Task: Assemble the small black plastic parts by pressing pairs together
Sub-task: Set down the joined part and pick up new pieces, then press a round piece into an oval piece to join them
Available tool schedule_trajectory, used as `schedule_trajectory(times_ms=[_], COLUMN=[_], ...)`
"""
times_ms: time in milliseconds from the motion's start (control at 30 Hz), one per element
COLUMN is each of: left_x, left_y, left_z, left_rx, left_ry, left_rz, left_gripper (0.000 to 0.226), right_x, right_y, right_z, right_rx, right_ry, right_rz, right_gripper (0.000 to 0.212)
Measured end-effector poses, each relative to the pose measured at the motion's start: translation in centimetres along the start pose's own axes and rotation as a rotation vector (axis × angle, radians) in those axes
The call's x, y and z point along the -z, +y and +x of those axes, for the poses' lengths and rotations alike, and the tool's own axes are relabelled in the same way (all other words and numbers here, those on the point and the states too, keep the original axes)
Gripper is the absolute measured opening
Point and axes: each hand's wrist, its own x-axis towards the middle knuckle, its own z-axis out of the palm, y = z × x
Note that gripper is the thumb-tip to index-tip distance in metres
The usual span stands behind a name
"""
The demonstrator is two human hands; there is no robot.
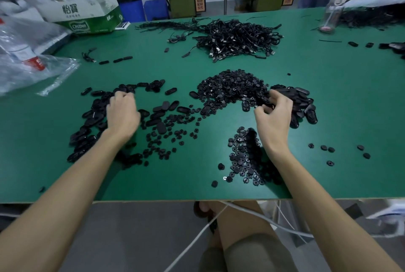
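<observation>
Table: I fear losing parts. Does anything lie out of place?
One black part lies alone near the table's front left edge, away from the rest, and might fall. A few round parts lie scattered at the right.

Left hand [122,113] curled palm-down, right hand [274,118] curled

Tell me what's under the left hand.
The left hand lies palm-down over the pile of oval black parts on the green table; ovals show all round it. Whether its curled fingers grip one is hidden by the hand.
</observation>
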Motion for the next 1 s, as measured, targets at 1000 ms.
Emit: schedule_trajectory(times_ms=[1000], left_x=[-4.1], left_y=[13.5], left_z=[-6.1], left_rx=[-0.205], left_ry=[-0.082], left_rz=[-0.845], left_gripper=[0.008], right_x=[-2.1], right_y=[0.2], right_z=[-1.3], right_rx=[0.528], right_ry=[-0.619], right_rz=[-0.648], right_gripper=[0.037])
